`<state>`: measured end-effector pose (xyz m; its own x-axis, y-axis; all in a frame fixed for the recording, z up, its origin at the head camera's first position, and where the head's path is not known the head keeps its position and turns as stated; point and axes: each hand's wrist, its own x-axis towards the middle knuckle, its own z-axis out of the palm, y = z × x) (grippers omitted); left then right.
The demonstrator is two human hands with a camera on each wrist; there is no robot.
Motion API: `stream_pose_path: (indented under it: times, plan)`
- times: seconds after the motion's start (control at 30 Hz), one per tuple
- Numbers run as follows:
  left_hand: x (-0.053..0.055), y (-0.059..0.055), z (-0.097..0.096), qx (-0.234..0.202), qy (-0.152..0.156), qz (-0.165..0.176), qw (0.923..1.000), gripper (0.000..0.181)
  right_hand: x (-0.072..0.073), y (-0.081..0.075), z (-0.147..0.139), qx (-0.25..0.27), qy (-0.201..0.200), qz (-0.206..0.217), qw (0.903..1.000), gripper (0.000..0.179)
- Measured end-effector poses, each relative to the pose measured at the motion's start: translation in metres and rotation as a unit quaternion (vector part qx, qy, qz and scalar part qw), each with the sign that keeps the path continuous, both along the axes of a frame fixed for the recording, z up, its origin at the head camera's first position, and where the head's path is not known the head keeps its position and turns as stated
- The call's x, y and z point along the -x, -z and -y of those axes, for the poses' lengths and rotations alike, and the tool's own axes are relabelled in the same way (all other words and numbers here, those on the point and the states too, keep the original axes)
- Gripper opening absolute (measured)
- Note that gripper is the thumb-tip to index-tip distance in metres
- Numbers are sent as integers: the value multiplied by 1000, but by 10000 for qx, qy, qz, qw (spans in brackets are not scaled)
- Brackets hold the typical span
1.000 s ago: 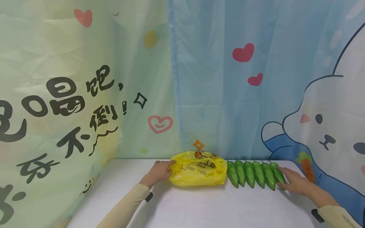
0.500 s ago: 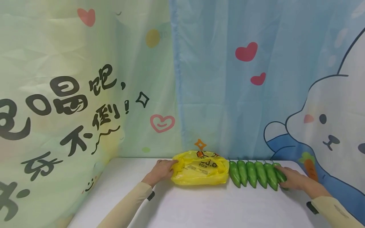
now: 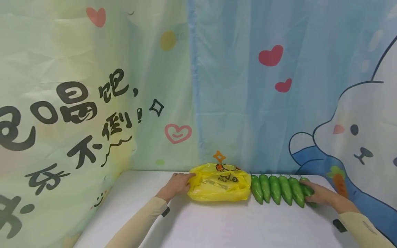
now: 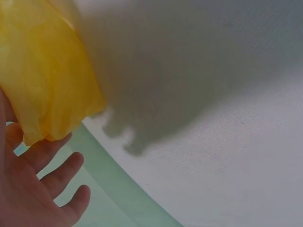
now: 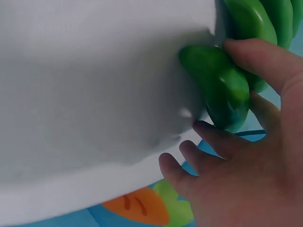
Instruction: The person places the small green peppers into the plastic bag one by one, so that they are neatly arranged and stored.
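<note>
A yellow plastic bag [image 3: 218, 193] lies on the white table with its mouth spread. My left hand [image 3: 176, 186] pinches the bag's left rim. In the left wrist view, the bag's gathered edge [image 4: 52, 118] sits between thumb and index finger, and the other fingers of the hand [image 4: 33, 184] spread loosely. Right of the bag is a row of several green peppers [image 3: 275, 189], stems toward the back. My right hand [image 3: 321, 194] grips the rightmost pepper [image 5: 218, 85], thumb on one side and fingers on the other; it looks slightly tilted in the right wrist view.
The row's neighbouring peppers [image 5: 248, 19] lie close beside the gripped one. A printed fabric backdrop [image 3: 223, 103] hangs directly behind the table [image 3: 229, 224]. The table's rounded back right corner is near my right hand.
My right hand has moved in from above the rightmost pepper and taken hold of it. The left hand keeps its pinch on the bag. The head view has shifted slightly.
</note>
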<state>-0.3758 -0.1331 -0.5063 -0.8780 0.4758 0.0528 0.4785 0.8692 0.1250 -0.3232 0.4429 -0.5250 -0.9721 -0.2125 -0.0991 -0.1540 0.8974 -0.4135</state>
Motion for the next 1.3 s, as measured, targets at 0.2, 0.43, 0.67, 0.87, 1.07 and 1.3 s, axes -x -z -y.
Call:
stream_pose_path:
  times: [0.2,0.43,0.67,0.87,1.07,1.3]
  plan:
    - [1,0,-1,-11,-46,28,10000,48,1,4,-2,9,36,-152,9999,71]
    - [0,-2,-2,14,-112,88,9999,48,2,5,-3,-401,120,-373,9984,67]
    - [1,-5,-3,-2,-94,100,9999,48,0,3,-2,-472,28,-527,9975,63]
    - [1,-5,-3,-24,-77,162,9998,48,-1,-1,1,-496,98,-454,9977,65]
    - [1,-5,-4,6,-87,198,9998,49,-2,-3,2,-540,179,-366,9977,66]
    - [1,-4,-4,-4,-41,98,9999,49,-4,-8,3,-600,254,-270,9975,68]
